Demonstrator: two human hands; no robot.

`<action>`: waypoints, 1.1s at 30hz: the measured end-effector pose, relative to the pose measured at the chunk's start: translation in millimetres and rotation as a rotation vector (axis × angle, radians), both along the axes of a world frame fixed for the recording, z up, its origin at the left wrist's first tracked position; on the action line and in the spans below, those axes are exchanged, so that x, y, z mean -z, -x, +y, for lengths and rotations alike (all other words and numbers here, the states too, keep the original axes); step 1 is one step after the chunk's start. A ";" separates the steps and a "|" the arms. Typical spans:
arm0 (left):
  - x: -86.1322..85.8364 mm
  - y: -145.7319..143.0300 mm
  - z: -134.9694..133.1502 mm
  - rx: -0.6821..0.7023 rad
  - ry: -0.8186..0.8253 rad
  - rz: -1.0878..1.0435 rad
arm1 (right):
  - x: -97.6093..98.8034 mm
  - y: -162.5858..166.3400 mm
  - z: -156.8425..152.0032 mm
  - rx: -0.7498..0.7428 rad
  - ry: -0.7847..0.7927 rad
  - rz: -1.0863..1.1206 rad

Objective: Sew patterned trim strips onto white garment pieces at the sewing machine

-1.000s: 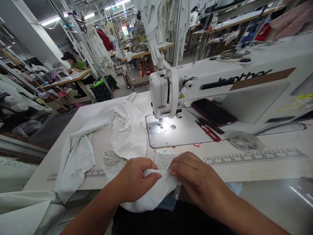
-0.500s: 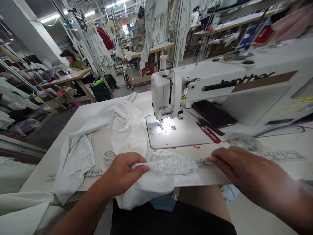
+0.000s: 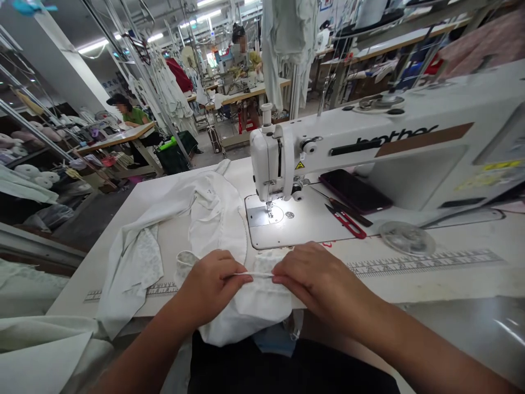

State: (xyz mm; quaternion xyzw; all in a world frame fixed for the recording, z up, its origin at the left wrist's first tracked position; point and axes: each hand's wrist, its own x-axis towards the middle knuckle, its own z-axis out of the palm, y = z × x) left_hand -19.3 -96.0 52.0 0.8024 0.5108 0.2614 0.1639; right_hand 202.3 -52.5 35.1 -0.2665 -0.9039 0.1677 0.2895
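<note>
My left hand (image 3: 211, 284) and my right hand (image 3: 318, 279) both pinch a folded edge of a white patterned fabric piece (image 3: 254, 303) at the table's near edge, a short span of fabric stretched between them. The rest of the white garment (image 3: 197, 219) lies spread to the left on the table. A white sewing machine (image 3: 328, 148) stands behind, its lit needle plate (image 3: 270, 213) just beyond my hands.
Red thread snips (image 3: 348, 221) and a dark phone (image 3: 355, 190) lie on the machine bed. A clear round disc (image 3: 406, 238) rests by the printed ruler (image 3: 422, 261). More pale cloth (image 3: 36, 345) hangs at the lower left. People work at tables behind.
My right hand has come back from the right along the table edge and pinches the fabric edge close to my left hand. The left hand has stayed in place.
</note>
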 end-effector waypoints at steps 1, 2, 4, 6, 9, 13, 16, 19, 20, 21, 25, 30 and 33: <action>3.0 -1.4 -0.7 -0.009 -0.051 0.019 | 1.5 0.6 -1.3 0.016 -0.046 -0.004; 6.0 -3.9 -1.3 -0.010 -0.103 0.029 | 3.0 0.8 -2.8 0.030 -0.087 -0.007; 11.3 -10.6 -2.2 0.009 -0.205 0.027 | 5.7 -0.7 -6.0 0.047 -0.160 -0.005; 15.8 -16.6 -2.3 0.027 -0.297 -0.005 | 7.6 -4.5 -9.0 0.051 -0.243 -0.019; 22.5 -20.5 -1.6 0.044 -0.426 -0.082 | 11.9 -11.6 -13.1 0.034 -0.381 -0.056; 31.0 -20.6 -1.1 0.045 -0.522 -0.059 | 24.7 -15.3 -17.5 0.090 -0.396 -0.048; 35.1 -21.9 -1.5 0.053 -0.576 0.014 | 29.7 -14.6 -20.9 0.179 -0.292 -0.021; 35.8 -24.3 -1.9 0.053 -0.631 0.060 | 21.0 -13.8 -27.0 0.181 -0.087 0.075; 35.5 -25.1 -2.0 0.053 -0.650 0.070 | 15.8 -13.3 -29.8 0.164 0.002 0.124; 34.9 -26.0 -2.1 0.054 -0.667 0.081 | 10.5 -12.5 -32.6 0.151 0.100 0.170; 32.6 -27.7 -3.4 0.090 -0.710 0.113 | -1.4 -4.6 -40.6 0.207 0.464 0.277; 32.2 -27.2 -4.7 0.144 -0.759 0.108 | 7.3 6.8 -40.3 0.284 0.421 0.276; 33.1 -27.5 -3.0 0.123 -0.790 0.099 | 11.7 8.2 -39.5 0.288 0.327 0.279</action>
